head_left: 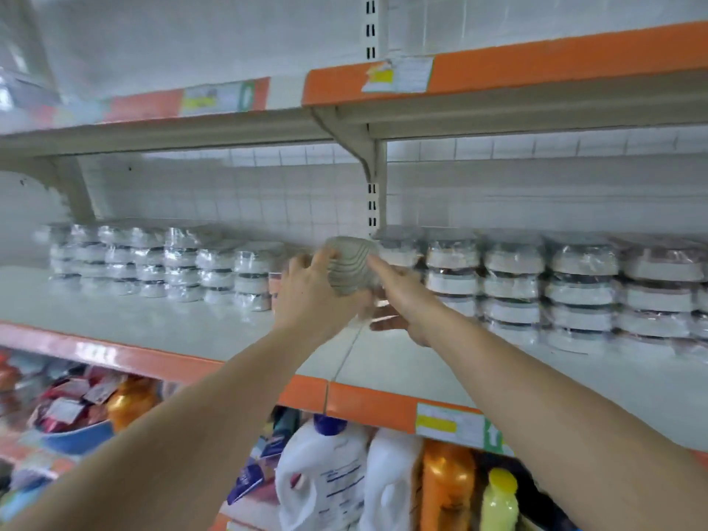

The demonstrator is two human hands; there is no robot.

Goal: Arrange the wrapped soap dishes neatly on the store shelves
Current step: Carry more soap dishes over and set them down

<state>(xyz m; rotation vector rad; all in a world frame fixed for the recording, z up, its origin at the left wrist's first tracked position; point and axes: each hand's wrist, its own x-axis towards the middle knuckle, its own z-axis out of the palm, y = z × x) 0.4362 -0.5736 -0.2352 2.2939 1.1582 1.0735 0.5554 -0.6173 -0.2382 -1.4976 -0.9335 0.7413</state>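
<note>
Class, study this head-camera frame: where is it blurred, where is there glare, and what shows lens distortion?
Head view: the left stacks of wrapped soap dishes and the far-left shelf edge are smeared; glare glints on the right stacks' plastic wrap; the orange shelf edge bows, a wide-angle effect; lighting is flat, shadows faint.

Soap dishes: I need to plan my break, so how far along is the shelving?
Done: wrapped stacks line the back of the shelf, a left row and a right row. In hand: both hands, left and right, hold one dish at the gap between the rows. Left: filling that gap; any stock still waiting is out of view.
</note>
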